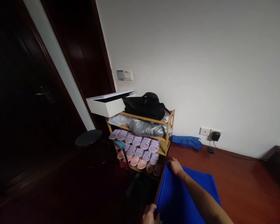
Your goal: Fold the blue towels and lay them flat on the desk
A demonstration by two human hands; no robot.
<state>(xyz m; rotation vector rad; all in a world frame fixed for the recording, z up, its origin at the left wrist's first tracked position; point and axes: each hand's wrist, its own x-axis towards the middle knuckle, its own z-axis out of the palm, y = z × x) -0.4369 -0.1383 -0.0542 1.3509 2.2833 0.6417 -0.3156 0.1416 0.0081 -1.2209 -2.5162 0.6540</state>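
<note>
Reddish tabletop (244,179), white wall (189,59), left fingers (151,208) and right fingers (171,161) pinching blue cloth (171,196)

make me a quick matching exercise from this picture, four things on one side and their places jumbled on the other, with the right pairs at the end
Things
1. right hand
2. black bag
3. light purple slippers
4. black adapter

Places
A. in rows on the lower tiers of the wooden rack
B. plugged in at the wall
C. at the far corner of the large blue cloth
D. on top of the wooden rack

Right pairs: 1-C, 2-D, 3-A, 4-B
</note>
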